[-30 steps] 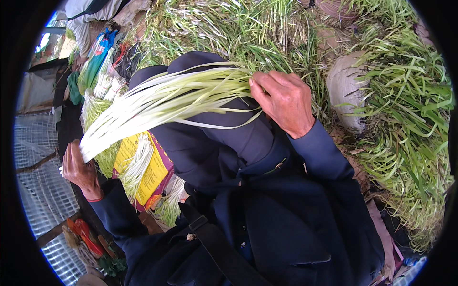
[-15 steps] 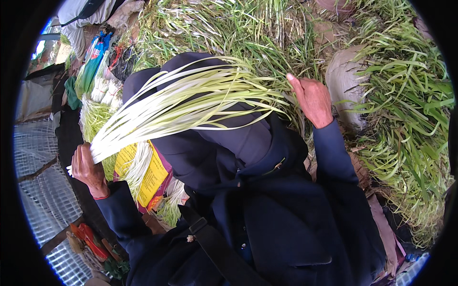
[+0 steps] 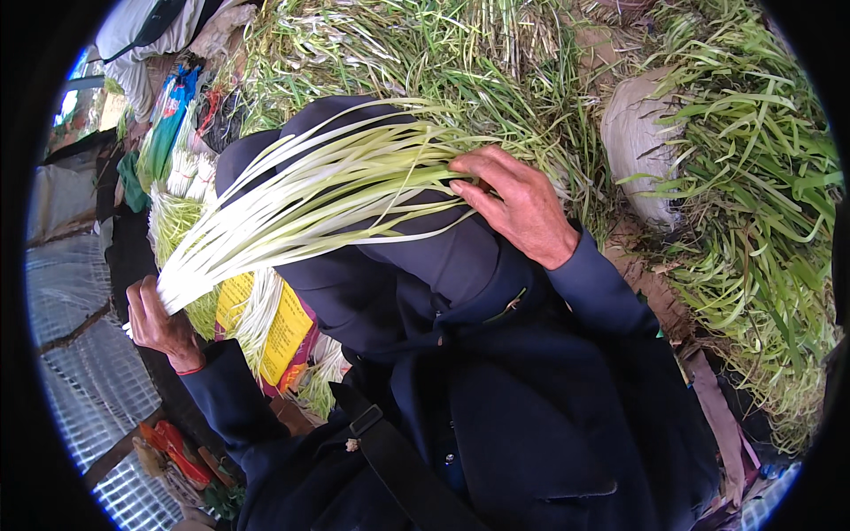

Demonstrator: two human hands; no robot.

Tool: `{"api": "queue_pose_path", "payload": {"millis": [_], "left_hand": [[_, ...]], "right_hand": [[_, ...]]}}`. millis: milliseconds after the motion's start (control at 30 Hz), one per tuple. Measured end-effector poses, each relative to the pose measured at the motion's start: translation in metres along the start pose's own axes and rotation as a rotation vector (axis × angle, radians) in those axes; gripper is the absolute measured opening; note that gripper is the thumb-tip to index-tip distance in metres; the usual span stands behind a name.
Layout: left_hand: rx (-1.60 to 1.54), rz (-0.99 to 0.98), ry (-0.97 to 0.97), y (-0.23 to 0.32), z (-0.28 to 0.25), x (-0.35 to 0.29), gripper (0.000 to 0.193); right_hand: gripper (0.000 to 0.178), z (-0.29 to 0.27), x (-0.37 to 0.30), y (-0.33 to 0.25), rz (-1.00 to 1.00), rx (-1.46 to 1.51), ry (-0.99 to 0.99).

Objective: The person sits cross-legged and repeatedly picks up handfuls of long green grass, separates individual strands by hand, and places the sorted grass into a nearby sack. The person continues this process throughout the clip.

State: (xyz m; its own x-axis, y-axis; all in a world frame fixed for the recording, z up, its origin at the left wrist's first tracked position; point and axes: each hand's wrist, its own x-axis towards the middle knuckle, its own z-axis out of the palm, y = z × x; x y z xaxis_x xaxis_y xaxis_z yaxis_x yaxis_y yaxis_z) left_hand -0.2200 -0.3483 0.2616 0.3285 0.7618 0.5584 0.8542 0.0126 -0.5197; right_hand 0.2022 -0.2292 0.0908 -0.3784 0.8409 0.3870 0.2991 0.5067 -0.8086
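A long bunch of pale garlic chives stretches across my dark-trousered knees, white at the stem end and yellow-green toward the leaf tips. My left hand is closed around the white stem ends at the left. At the other end, my right hand has its thumb and forefinger closed on some of the leaf tips. The leaves between the two hands fan out loosely.
Loose green leaves are heaped along the right, beside a pale sack. More cut greens spread over the ground ahead. On the left lie tied white-stemmed bundles and a yellow printed sack.
My right hand has come left and inward from beyond the leaves, and its fingers now meet the tips. The left hand keeps its hold, with the bunch slightly lower at the stem end.
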Motion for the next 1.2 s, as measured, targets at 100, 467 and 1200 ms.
{"api": "queue_pose_path", "payload": {"millis": [100, 467, 1200], "left_hand": [[0.000, -0.016, 0.026, -0.002, 0.001, -0.001, 0.028], [0.052, 0.024, 0.158, -0.013, 0.014, 0.001, 0.035], [0.079, 0.092, 0.156, -0.008, 0.010, 0.017, 0.028]], "right_hand": [[0.020, 0.003, -0.003, 0.001, -0.070, -0.031, 0.012], [0.015, -0.007, -0.005, -0.009, 0.078, 0.201, -0.024], [0.018, -0.007, 0.038, -0.005, -0.146, 0.041, -0.313]]}}
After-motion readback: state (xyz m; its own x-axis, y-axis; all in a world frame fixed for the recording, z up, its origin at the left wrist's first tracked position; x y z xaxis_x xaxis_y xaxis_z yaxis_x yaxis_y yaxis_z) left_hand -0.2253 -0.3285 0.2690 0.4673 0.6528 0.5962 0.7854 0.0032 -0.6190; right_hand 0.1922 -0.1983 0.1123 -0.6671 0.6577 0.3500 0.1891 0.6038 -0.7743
